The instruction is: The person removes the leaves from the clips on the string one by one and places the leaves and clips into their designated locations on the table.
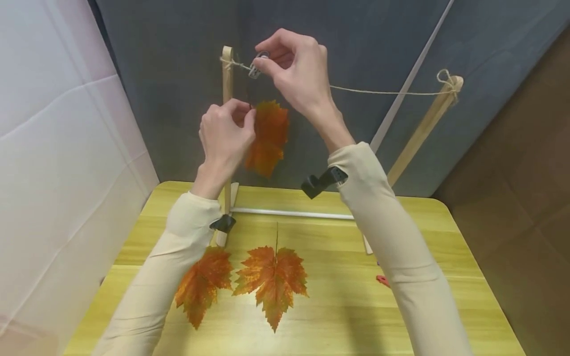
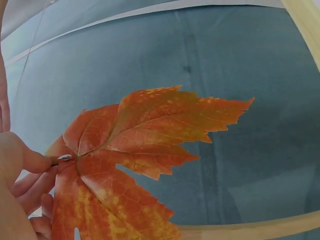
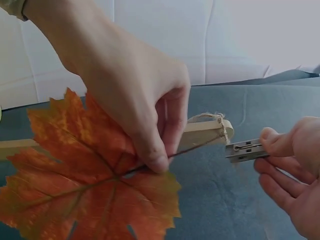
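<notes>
My left hand (image 1: 226, 132) pinches the stem of an orange-red maple-like leaf (image 1: 269, 138) between thumb and finger, close to the blade. In the right wrist view the thin dark stem (image 3: 194, 148) points toward a grey clothespin (image 3: 245, 151). My right hand (image 1: 304, 74) holds that clothespin by one end, up at the string (image 1: 369, 92) near the left wooden post (image 1: 227, 79). Whether the clothespin's jaws touch the stem or the string is hard to tell. In the left wrist view the leaf blade (image 2: 135, 125) spreads out from the fingers.
Two more leaves, a left leaf (image 1: 205, 284) and a middle leaf (image 1: 273, 282), lie on the wooden table (image 1: 329, 306). A right post (image 1: 423, 126) carries the string's other end. A white rod (image 1: 294, 213) runs low between the posts. A red object (image 1: 382, 280) shows beside my right sleeve.
</notes>
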{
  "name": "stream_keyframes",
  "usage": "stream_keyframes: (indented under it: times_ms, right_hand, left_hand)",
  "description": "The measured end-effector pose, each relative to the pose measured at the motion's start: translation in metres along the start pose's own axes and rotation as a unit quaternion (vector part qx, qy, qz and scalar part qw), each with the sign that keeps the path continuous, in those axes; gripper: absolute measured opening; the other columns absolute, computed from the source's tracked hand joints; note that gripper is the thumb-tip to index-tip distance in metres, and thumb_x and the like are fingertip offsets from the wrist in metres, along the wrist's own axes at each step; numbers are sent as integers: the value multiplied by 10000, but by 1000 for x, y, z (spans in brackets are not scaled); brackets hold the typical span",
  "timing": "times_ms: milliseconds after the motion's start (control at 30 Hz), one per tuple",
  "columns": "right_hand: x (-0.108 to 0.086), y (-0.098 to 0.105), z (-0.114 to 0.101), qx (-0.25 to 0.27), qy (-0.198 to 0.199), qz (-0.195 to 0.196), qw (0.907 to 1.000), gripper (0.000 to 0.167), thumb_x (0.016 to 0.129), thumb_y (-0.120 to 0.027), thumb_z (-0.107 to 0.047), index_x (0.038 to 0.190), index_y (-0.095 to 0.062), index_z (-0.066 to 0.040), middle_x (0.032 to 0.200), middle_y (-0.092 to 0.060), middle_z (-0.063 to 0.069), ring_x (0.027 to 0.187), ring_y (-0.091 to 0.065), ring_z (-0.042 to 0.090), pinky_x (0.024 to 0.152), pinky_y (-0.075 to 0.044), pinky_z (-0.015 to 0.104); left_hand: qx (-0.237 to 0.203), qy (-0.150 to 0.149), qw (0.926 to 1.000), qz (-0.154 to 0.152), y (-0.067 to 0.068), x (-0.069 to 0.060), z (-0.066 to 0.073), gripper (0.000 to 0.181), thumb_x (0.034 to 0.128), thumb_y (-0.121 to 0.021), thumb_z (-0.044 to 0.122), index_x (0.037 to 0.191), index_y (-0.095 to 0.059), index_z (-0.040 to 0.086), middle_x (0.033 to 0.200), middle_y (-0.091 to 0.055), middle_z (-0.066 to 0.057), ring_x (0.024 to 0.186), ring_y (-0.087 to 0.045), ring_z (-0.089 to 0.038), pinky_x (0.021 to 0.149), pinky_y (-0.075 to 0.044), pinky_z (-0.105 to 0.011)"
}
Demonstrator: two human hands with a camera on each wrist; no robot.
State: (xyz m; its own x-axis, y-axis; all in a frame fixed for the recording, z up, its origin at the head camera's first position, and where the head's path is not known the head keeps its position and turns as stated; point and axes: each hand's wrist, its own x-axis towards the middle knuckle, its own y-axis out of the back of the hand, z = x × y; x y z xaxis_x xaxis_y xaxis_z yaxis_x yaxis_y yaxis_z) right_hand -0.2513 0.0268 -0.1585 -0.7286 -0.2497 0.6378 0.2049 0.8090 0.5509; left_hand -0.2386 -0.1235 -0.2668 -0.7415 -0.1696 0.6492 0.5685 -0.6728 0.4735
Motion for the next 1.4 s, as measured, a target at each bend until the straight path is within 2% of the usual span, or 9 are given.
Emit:
stream_keyframes:
  times_ms: [233, 500, 600, 733, 867, 967, 1200, 1400]
  right_hand:
    - [-5, 2, 5, 372, 296, 454, 9978, 167, 927, -751, -191, 1050, -774, -82, 1012, -780, 26, 888, -717, 85, 860, -510, 158]
    - [-12, 6, 9, 659, 518, 640, 9944, 225, 896, -781, -151, 1086, -750, -34, 1002, -770, 88, 894, -725, 132, 899, -542, 198]
    - [-17, 8, 8, 777, 563, 580, 9937, 252, 888, -786, -134, 1109, -739, -21, 996, -765, 106, 895, -719, 141, 907, -547, 200]
    - [-25, 11, 9, 902, 656, 560, 9922, 269, 888, -782, -126, 1127, -730, -13, 987, -768, 105, 893, -728, 127, 905, -553, 207]
    - [-35, 15, 10, 1030, 457, 531, 9922, 287, 880, -783, -115, 1143, -727, -16, 995, -775, 113, 902, -740, 133, 902, -561, 224]
    - [-44, 17, 12, 1034, 117, 430, 9936, 305, 869, -795, -120, 1154, -729, -34, 1020, -778, 117, 929, -748, 150, 909, -562, 228]
    - [-63, 22, 17, 1098, 73, 301, 9935, 316, 853, -811, -118, 1147, -730, -33, 1003, -774, 124, 905, -745, 152, 899, -573, 250]
    - [-82, 27, 22, 978, -46, 32, 9952, 316, 863, -804, -124, 1154, -720, -35, 1030, -772, 108, 939, -751, 153, 913, -571, 256]
  left_hand:
    - [-75, -88, 9999, -43, -2, -14, -10, 295, 959, -640, 253, 993, -770, -9, 906, -772, -164, 841, -556, -361, 764, -416, -431]
    - [-181, -221, 9994, -169, -6, -22, -17, 298, 946, -650, 254, 964, -776, -16, 896, -776, -166, 861, -584, -373, 911, -405, -487]
    - [-219, -162, 9994, -233, -5, -24, -20, 294, 938, -659, 257, 961, -777, -11, 901, -779, -160, 848, -621, -376, 886, -438, -488]
    - [-282, -9, 9986, -441, -4, -27, -23, 292, 941, -657, 269, 976, -773, 2, 912, -781, -146, 776, -676, -343, 789, -495, -457]
    - [-323, 69, 9972, -664, -5, -31, -26, 285, 945, -658, 270, 982, -769, 10, 922, -783, -137, 727, -694, -310, 743, -507, -431]
    - [-378, 70, 9965, -745, -6, -33, -29, 277, 942, -668, 263, 974, -767, 7, 920, -782, -139, 730, -695, -306, 736, -501, -420]
    - [-608, 67, 9940, -904, -4, -39, -36, 241, 938, -684, 220, 972, -757, -7, 919, -776, -150, 741, -696, -298, 724, -502, -375]
    - [-815, -9, 9882, -1294, -6, -47, -43, 174, 946, -691, 182, 971, -746, 19, 904, -765, -130, 733, -655, -258, 693, -500, -340]
